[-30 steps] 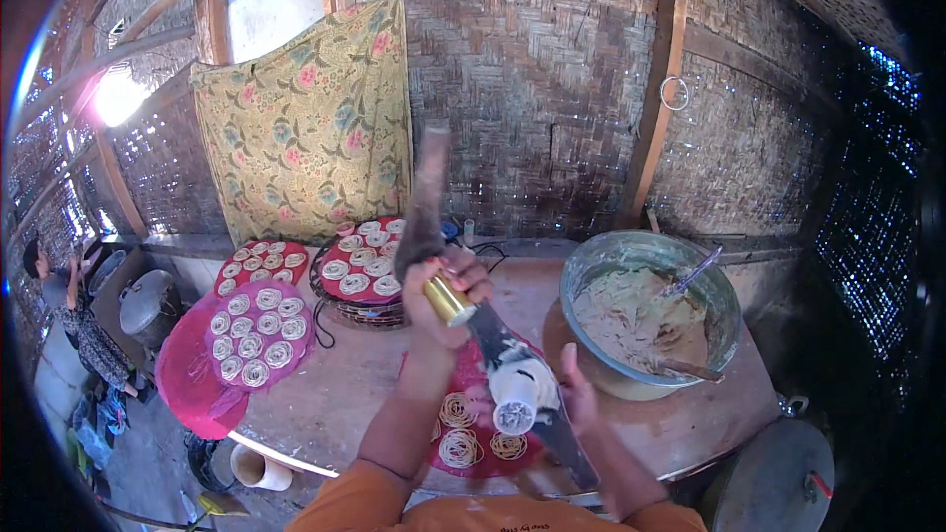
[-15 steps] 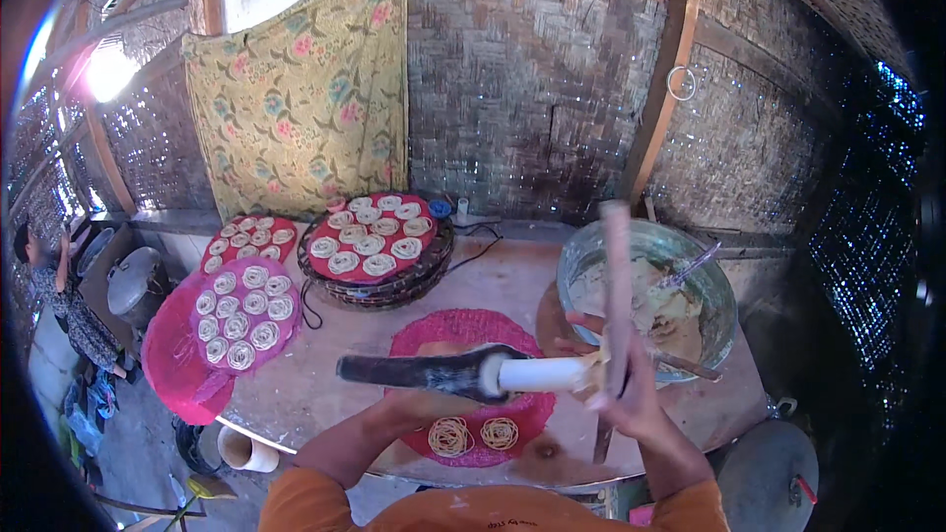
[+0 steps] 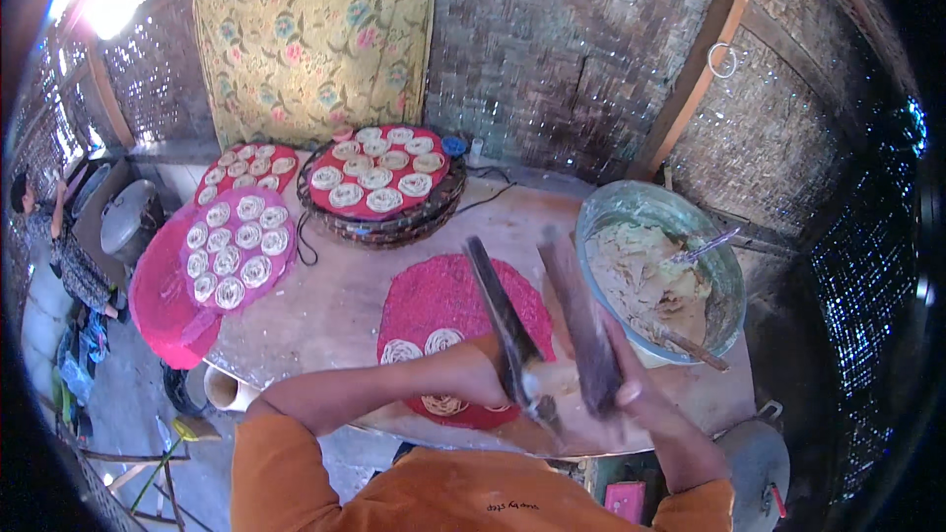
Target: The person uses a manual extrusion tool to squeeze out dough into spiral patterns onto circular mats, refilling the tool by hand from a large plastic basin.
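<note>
A wooden hand press in two dark, long-handled pieces is held low over the table's front edge. My left hand (image 3: 481, 370) is closed around the left press piece (image 3: 501, 310), mostly hidden behind it. Closed on the right press piece (image 3: 581, 325), my right hand (image 3: 636, 396) blurs with motion. Both pieces stand close together, tilted, their far ends apart. Beneath them lies a round pink mesh mat (image 3: 463, 300) bearing several pale coiled noodle nests (image 3: 443, 340), some partly covered by my left forearm. A large basin of pale dough (image 3: 650, 276) stands to the right.
Behind, a round woven basket (image 3: 345, 229) carries a red mat of coiled nests. At left, a pink mesh mat (image 3: 236, 241) with more nests rests over a pink basin (image 3: 163, 286). A wooden stick (image 3: 695, 348) leans in the dough basin. Another person (image 3: 64, 246) is at far left.
The press pieces have swung from crossed, with a pale cylinder showing, to nearly side by side and pointing away from me. Both hands moved with them; the view has tilted down.
</note>
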`<state>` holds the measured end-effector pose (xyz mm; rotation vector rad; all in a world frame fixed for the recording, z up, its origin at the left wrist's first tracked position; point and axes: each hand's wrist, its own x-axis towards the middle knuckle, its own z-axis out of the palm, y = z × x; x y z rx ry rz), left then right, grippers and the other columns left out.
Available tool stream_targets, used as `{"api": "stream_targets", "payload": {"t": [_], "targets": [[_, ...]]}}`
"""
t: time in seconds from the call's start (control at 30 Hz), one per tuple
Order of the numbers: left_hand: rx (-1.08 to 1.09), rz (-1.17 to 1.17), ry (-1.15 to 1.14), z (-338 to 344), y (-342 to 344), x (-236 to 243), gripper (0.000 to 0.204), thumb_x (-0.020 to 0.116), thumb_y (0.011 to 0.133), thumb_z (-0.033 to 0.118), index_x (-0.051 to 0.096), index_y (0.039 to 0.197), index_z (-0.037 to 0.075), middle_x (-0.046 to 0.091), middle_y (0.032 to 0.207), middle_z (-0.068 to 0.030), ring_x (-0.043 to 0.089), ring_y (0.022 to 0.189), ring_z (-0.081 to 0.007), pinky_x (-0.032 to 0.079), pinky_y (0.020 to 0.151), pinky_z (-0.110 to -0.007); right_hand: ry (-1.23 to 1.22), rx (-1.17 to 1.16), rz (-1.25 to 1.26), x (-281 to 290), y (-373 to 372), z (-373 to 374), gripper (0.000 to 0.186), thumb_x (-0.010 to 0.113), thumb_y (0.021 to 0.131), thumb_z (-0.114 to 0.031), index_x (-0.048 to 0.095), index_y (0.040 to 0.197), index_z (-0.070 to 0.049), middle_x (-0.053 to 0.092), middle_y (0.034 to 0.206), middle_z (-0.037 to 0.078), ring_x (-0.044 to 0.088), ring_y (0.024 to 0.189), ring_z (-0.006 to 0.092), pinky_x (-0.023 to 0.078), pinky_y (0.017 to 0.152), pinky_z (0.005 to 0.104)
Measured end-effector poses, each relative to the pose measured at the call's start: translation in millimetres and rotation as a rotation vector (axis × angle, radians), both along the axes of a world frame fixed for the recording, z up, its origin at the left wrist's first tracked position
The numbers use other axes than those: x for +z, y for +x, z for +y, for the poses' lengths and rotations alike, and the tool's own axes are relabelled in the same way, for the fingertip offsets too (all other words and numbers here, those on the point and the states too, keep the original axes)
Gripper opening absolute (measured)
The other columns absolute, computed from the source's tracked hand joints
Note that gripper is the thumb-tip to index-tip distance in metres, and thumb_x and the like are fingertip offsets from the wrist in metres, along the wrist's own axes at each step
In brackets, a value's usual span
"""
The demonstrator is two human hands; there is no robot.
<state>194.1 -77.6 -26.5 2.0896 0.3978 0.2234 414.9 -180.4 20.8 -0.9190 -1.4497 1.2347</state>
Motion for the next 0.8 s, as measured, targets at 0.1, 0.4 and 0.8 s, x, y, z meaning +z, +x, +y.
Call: {"api": "stream_targets", "payload": {"t": [0.1, 0.4, 0.8], "targets": [[0.041, -0.121, -0.042, 4.9, -6.0, 37.4, 0.058, 0.077, 0.068, 0.025, 0.051, 0.116, 0.006, 0.059, 0.109, -0.0196, 0.058, 0.096, -0.0247, 0.045, 0.085, -0.035, -0.26, 0.287, 0.521, -19.5, 37.3, -21.9, 0.113, 0.063, 0.063, -0.07, 0.02, 0.139, 0.003, 0.038, 0.132, 0.026, 0.042, 0.12, 0.0371, 0.033, 0.1, 0.0441], [-0.376, -1.143, -0.98, 50.3, 67.6, 96.5, 0.088, 0.049, 0.084, 0.062, 0.017, 0.143, 0.005, 0.042, 0.132, -0.0153, 0.044, 0.122, -0.0271, 0.039, 0.098, -0.04, -0.688, 0.615, 0.8, -71.9, 46.2, -57.6, 0.112, 0.05, 0.069, -0.074, 0.018, 0.139, 0.006, 0.043, 0.127, 0.027, 0.049, 0.11, 0.036, 0.037, 0.095, 0.0464], [-0.181, -1.226, -1.77, 103.4, 98.3, -128.8, 0.061, 0.044, 0.085, 0.06, 0.055, 0.11, 0.005, 0.06, 0.101, -0.0117, 0.056, 0.103, -0.0339, 0.042, 0.093, -0.047, -1.03, 0.309, 0.369, -88.7, 53.2, -49.1, 0.091, 0.038, 0.079, -0.068, 0.028, 0.139, 0.0, 0.048, 0.122, 0.031, 0.054, 0.105, 0.04, 0.039, 0.091, 0.0506]]}}
